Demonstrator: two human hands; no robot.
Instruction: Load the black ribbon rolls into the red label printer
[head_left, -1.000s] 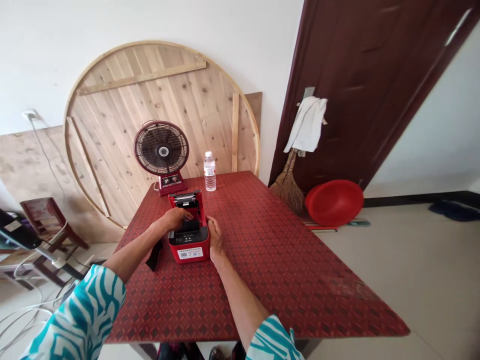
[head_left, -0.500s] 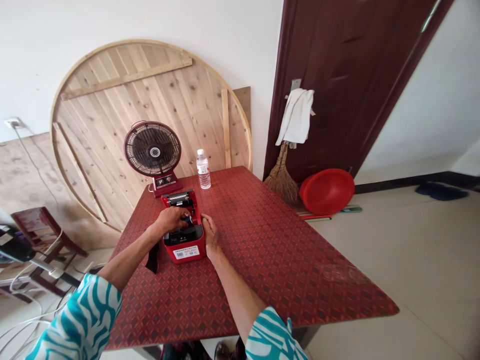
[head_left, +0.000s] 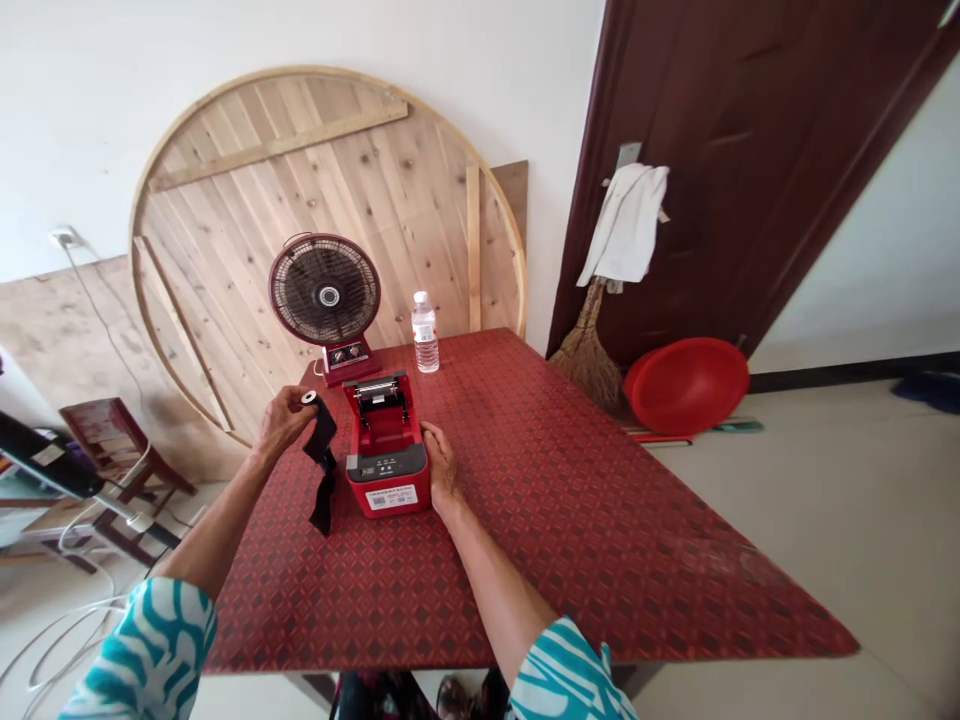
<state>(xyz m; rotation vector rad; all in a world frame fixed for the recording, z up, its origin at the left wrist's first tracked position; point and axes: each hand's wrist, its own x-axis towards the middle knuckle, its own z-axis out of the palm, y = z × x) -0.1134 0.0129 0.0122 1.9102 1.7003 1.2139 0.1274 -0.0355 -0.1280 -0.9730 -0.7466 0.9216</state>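
The left hand (head_left: 282, 422) pinches a small paper roll (head_left: 309, 399) between thumb and fingertips, holding it up by the table's left edge, clear of the tabletop. The roll's pale core faces up toward the head camera. A black strip (head_left: 321, 437) hangs from it, twisting down between the hand and the printer; its lower end comes down just beside the printer's left side, and whether it touches the tabletop is hard to tell.

The red printer (head_left: 389, 501) stands upright on the table (head_left: 570, 520), nearer the left edge than the right, about midway between the near and far edges. Its lid (head_left: 377, 392) is raised and tipped back toward the far edge, showing a bare red hollow (head_left: 384, 434) inside. A white label (head_left: 391, 496) covers part of the front, which faces the near edge.

The right hand (head_left: 441, 462) lies against the printer's right side, fingers stretched out along it rather than wrapped round; the side turned to the printer is hidden, so the thumb's exact place cannot be told.

A fan (head_left: 328, 290) stands at the table's far left corner, behind the printer. A water bottle (head_left: 425, 337) stands upright near the far edge, right of the fan and apart from it.
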